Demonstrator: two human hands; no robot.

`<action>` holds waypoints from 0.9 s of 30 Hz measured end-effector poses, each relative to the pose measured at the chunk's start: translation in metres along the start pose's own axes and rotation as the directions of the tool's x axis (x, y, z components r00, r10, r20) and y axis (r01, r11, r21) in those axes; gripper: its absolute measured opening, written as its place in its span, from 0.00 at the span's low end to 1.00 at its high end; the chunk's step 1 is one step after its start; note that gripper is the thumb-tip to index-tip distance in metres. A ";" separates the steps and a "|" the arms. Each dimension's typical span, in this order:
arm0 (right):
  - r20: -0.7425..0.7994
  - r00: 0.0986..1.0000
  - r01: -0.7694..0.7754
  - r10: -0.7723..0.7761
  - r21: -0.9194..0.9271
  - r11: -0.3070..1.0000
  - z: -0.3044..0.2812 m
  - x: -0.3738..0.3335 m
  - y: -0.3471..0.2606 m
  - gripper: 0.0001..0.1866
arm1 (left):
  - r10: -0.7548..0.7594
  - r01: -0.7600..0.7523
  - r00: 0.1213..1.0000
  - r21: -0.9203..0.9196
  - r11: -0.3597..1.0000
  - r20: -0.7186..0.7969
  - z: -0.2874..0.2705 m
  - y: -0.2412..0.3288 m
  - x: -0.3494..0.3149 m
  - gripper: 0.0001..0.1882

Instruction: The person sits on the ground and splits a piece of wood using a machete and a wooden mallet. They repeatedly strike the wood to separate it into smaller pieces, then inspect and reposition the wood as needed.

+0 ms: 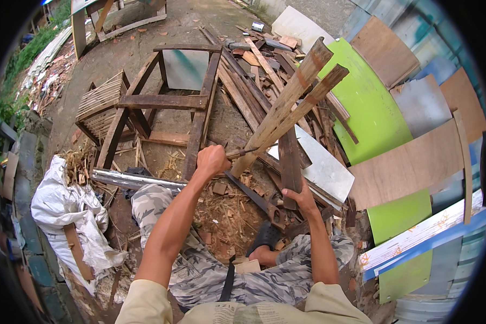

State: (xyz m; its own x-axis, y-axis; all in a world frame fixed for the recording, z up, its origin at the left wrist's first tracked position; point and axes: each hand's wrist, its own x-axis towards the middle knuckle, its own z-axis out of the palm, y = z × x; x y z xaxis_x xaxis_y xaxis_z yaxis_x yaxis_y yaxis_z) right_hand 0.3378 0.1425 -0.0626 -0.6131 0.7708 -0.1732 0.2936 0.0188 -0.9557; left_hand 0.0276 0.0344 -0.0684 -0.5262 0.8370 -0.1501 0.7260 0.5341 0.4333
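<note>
Gripping a wooden-handled tool (pixel 235 154), my left hand (pixel 213 160) is curled tight, knuckles up, forearm slanting inward; the tool's far end meets the pale slanting timber (pixel 275 121) in view, contact unclear. Lower right, my right hand (pixel 302 198) clasps a dark plank's (pixel 289 162) near end, thumb across its face.

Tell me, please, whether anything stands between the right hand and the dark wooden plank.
Nothing visible does: the right hand grips the dark wooden plank directly, near its lower end.
</note>
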 end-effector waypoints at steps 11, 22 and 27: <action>-0.115 0.979 -0.187 0.169 -0.169 0.968 0.026 0.008 0.006 0.24 | -0.006 0.006 1.000 -0.014 1.000 0.031 -0.003 0.003 0.002 0.15; -0.316 0.862 0.487 -0.396 0.298 0.821 -0.026 0.025 -0.180 0.25 | -0.018 0.018 1.000 0.012 1.000 0.003 -0.003 -0.002 0.000 0.14; -0.503 0.634 0.762 -0.588 0.273 0.588 0.000 0.044 -0.097 0.21 | -0.006 0.006 1.000 -0.007 1.000 0.014 -0.002 0.004 0.006 0.14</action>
State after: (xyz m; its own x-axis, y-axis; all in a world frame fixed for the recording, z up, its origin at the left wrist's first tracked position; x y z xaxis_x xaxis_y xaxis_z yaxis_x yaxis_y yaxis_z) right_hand 0.2822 0.1746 0.0227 -0.1916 0.7979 0.5716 -0.4947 0.4245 -0.7584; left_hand 0.0266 0.0417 -0.0655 -0.5241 0.8355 -0.1652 0.7198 0.5382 0.4384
